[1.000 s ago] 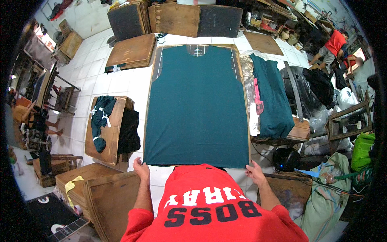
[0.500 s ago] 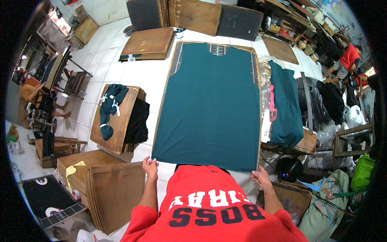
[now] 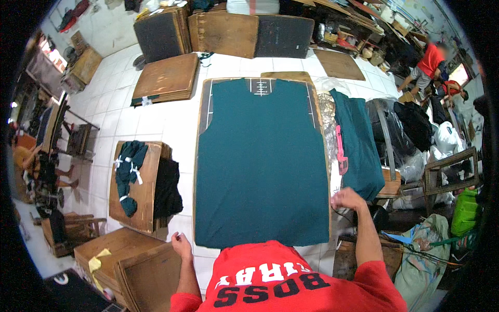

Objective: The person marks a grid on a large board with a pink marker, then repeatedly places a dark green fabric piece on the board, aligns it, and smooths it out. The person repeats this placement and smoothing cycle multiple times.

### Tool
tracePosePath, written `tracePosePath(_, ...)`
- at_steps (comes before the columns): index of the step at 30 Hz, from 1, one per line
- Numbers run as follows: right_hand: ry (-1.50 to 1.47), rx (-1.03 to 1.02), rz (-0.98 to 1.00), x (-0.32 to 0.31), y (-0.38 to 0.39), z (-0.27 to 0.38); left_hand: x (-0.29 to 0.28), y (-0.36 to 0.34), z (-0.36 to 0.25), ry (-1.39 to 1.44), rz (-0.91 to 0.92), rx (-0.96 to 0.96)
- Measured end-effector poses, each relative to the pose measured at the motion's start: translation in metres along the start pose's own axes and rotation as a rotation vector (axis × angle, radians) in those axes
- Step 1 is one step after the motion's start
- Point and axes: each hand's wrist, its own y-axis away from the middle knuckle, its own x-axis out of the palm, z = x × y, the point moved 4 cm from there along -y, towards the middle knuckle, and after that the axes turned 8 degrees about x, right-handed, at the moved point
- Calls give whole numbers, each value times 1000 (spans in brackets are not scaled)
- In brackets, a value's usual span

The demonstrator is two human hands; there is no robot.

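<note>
A dark green shirt panel (image 3: 262, 166) lies nearly smooth over a flat board (image 3: 205, 99). The board's dark top corners and white ruled marks show around the neckline and shoulders. My left hand (image 3: 181, 245) hangs off the panel's lower left corner, empty, its fingers loosely bent and a little apart. Beside the board's right edge is my right hand (image 3: 349, 199), fingers curled in, with nothing visible in them. A pink hand tool (image 3: 341, 151) lies just beyond it, next to a folded stack of green cloth (image 3: 356, 140).
To the left, a tied green cloth bundle (image 3: 130, 171) and black cloth (image 3: 167, 187) rest on stacked boards (image 3: 148, 197). More boards (image 3: 165, 78) lie at the back left. A wooden box (image 3: 117, 249) stands near my left arm. Sacks and a green container (image 3: 464, 213) crowd the right. Other people are farther off.
Both hands have come away from the panel's lower corners. My right hand has moved up along the board's right edge. The view has shifted, so the board sits lower and more to the left.
</note>
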Motion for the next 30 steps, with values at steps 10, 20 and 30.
tracePosePath(10, -565, -279, -611, -134, -198, 184, 120, -57, -241, -333, 109, 914)
tracePosePath(20, -2, -226, -975, -223, -359, 236, 213, -36, -296, -489, 289, 896)
tracePosePath(30, 155, -356, -760, -261, -372, 255, 215, -37, -292, -535, 321, 907)
